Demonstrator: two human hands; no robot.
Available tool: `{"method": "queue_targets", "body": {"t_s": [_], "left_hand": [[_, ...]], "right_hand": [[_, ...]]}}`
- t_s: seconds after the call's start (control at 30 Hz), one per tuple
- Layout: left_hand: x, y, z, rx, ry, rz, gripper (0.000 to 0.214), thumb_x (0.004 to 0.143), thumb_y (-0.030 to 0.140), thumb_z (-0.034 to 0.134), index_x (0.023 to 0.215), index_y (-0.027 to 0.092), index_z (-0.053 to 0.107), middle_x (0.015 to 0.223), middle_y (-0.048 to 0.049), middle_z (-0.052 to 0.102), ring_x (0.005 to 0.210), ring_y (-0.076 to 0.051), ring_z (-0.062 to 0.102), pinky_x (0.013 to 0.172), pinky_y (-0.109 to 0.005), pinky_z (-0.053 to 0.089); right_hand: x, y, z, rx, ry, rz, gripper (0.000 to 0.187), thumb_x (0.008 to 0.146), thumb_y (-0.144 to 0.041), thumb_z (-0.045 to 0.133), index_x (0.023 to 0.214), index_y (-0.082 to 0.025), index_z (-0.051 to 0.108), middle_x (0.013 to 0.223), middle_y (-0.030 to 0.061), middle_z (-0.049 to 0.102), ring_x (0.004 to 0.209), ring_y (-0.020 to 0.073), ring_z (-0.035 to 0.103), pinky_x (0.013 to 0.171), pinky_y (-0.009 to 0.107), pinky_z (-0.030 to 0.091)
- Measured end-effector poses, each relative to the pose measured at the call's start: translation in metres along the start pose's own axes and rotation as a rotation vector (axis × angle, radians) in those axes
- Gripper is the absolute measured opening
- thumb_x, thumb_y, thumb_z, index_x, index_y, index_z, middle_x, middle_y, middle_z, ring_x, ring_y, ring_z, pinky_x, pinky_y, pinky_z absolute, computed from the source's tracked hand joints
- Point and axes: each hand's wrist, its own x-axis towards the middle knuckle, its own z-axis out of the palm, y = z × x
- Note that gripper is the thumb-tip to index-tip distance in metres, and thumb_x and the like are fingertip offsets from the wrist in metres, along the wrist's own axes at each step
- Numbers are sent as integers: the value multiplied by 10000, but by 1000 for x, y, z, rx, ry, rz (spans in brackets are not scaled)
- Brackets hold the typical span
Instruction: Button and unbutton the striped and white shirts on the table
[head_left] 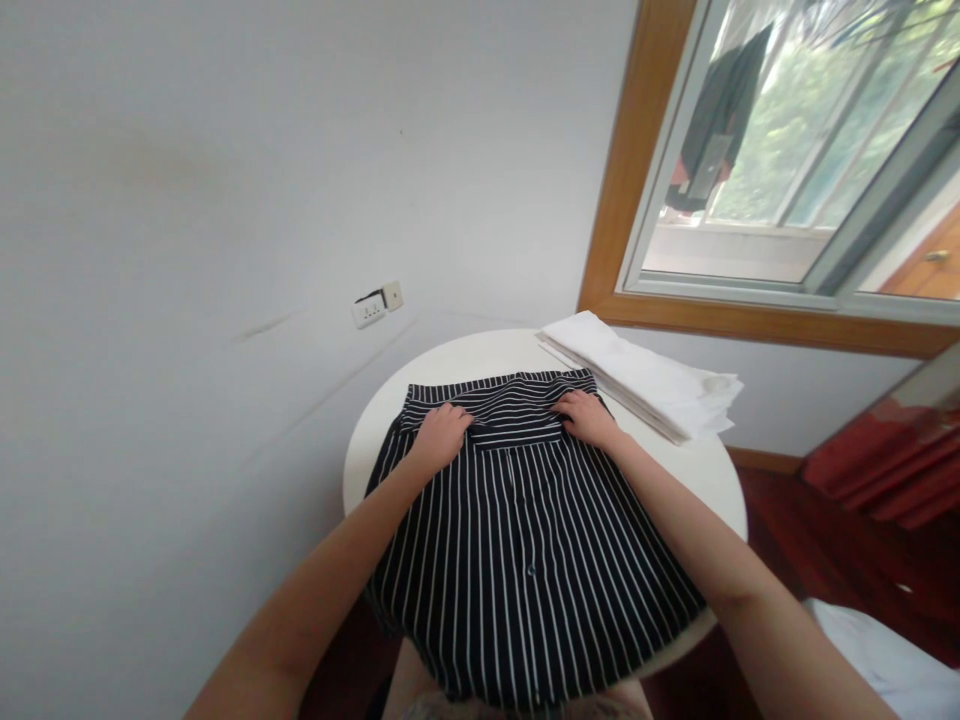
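Observation:
A black shirt with thin white stripes [517,540] lies spread on a small round white table [457,365], its lower part hanging over the near edge. My left hand [441,432] rests on the left side of the collar, fingers curled and pressing the cloth. My right hand [585,415] presses the right side of the collar in the same way. A row of dark buttons runs down the middle of the shirt.
A stack of folded white cloth [645,375] sits at the table's far right edge. A wall socket [375,305] is on the white wall behind. A wood-framed window [780,180] is at the right, and red fabric [885,460] lies below it.

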Motion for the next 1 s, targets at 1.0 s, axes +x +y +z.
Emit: {"method": "queue_targets", "body": {"t_s": [1.0], "left_hand": [[-47,-22,-15,-411,-139,237,253,846,422,515,874,204,640,1233,-79,597,1208,-231,483,1052,-390,341]], "right_hand": [[-50,-11,-13,380,-132,-236,403,716,-104,513,1064,-220,681,1197,33,630,1131,203,554,1011,349,404]]}}
